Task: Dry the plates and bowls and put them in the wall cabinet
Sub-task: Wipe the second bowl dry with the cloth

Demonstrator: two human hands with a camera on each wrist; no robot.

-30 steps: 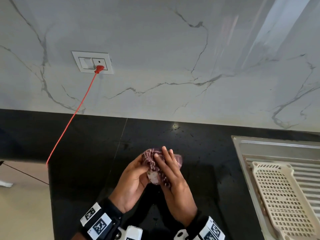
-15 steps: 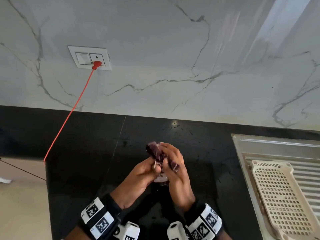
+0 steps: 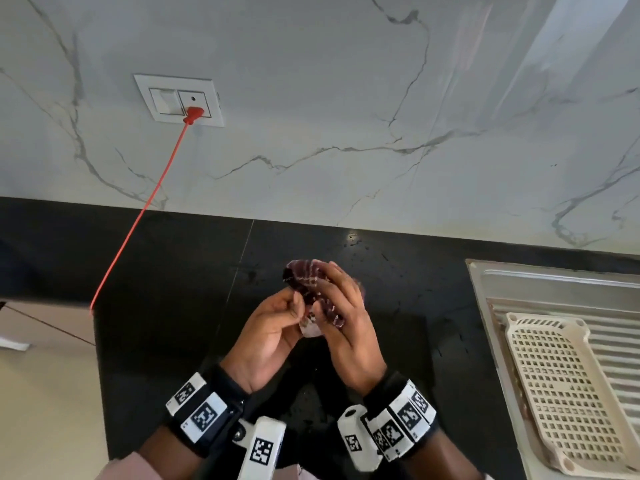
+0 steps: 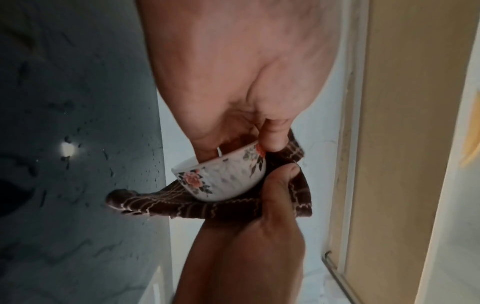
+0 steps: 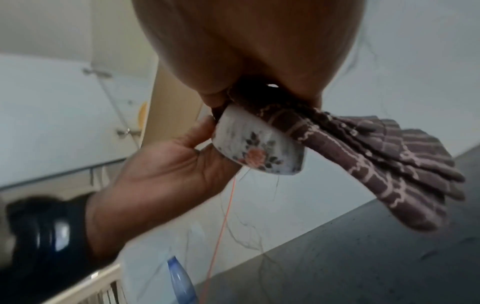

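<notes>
A small white bowl (image 4: 223, 179) with a rose pattern is held above the black countertop (image 3: 173, 271). My left hand (image 4: 246, 144) pinches its rim, thumb outside and fingers inside. My right hand (image 3: 343, 317) grips a dark maroon checked cloth (image 4: 182, 203) and presses it against the bowl's base and side. In the head view the hands hide most of the bowl (image 3: 310, 329), and the cloth (image 3: 304, 275) bunches above the fingers. The right wrist view shows the bowl (image 5: 259, 148) on its side, with the cloth (image 5: 376, 160) fanning out to the right.
A beige perforated drainer basket (image 3: 568, 393) lies on the steel drainboard (image 3: 540, 282) at the right. A red cable (image 3: 138, 220) runs from the wall socket (image 3: 180, 102) down past the counter's left edge. Water drops speckle the counter. The marble wall stands behind.
My right hand has worked the cloth round the bowl, and its bunched end now sticks up behind the fingers. Both hands stay at the same spot above the counter.
</notes>
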